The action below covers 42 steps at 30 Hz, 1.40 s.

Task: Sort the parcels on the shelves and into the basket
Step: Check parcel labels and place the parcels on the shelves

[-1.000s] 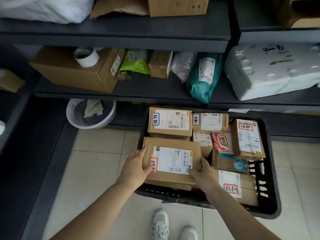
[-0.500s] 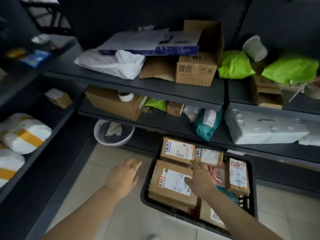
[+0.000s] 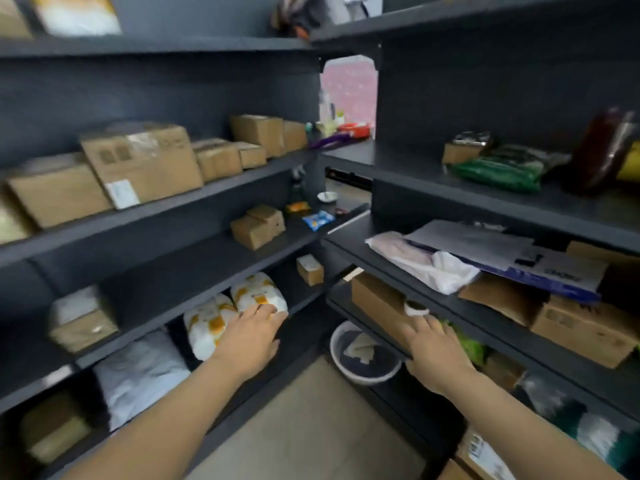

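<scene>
Left hand [image 3: 252, 337]: fingers loosely spread, holding nothing, in front of 2 white-and-orange bags [image 3: 211, 323]. Right hand [image 3: 437, 348]: fingers straight, empty, at a right shelf [image 3: 377, 332] edge, possibly touching; the view is blurred. Cardboard parcels [image 3: 142, 161] fill the left shelves [image 3: 207, 194].

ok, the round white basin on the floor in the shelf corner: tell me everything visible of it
The round white basin looks like plastic, with a pale rim and wall and a dark inside. It stands upright on the beige tiled floor, in the corner between the shelf units. A dark shelf board on the right hides its far side. A pale crumpled scrap, paper or cloth, lies in it. The right hand is near but not touching.
</scene>
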Each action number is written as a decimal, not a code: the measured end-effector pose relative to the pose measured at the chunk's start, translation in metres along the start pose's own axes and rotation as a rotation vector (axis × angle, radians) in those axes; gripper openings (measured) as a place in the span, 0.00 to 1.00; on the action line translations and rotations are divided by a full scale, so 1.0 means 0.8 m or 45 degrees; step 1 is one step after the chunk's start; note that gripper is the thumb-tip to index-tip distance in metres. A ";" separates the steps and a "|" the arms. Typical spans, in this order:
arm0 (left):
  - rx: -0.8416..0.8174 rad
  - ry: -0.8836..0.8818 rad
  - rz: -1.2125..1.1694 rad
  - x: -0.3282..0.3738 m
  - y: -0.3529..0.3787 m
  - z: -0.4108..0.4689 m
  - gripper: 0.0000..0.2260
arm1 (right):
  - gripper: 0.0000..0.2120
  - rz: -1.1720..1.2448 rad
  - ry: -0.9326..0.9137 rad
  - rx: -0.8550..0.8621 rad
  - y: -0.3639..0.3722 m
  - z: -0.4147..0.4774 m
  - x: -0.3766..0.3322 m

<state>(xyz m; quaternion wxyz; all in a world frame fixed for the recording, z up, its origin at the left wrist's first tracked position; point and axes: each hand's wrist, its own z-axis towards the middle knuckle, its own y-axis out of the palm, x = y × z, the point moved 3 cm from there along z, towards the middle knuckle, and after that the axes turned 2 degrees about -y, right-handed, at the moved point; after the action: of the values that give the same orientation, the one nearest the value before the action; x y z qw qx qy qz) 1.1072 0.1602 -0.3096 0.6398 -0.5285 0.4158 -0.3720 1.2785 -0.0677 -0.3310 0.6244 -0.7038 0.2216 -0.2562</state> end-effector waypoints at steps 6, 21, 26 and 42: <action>0.020 -0.203 0.018 -0.114 -0.018 0.011 0.23 | 0.33 -0.077 -0.204 0.067 -0.054 0.088 -0.092; -0.043 -0.272 -0.043 -0.334 0.043 0.086 0.27 | 0.30 -0.016 -0.174 0.049 -0.099 0.295 -0.239; -0.097 -0.298 -0.095 -0.372 0.073 0.111 0.27 | 0.32 -0.012 -0.173 -0.030 -0.083 0.348 -0.260; -0.287 -0.530 -0.142 -0.418 0.145 0.278 0.27 | 0.34 0.510 -0.167 0.036 -0.039 0.612 -0.276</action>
<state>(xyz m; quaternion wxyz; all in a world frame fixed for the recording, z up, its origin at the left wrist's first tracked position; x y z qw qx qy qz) 1.1905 0.5672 -0.3565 0.6272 -0.6839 0.2839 -0.2412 1.4205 0.4502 -0.3624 0.6857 -0.6520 0.3125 -0.0835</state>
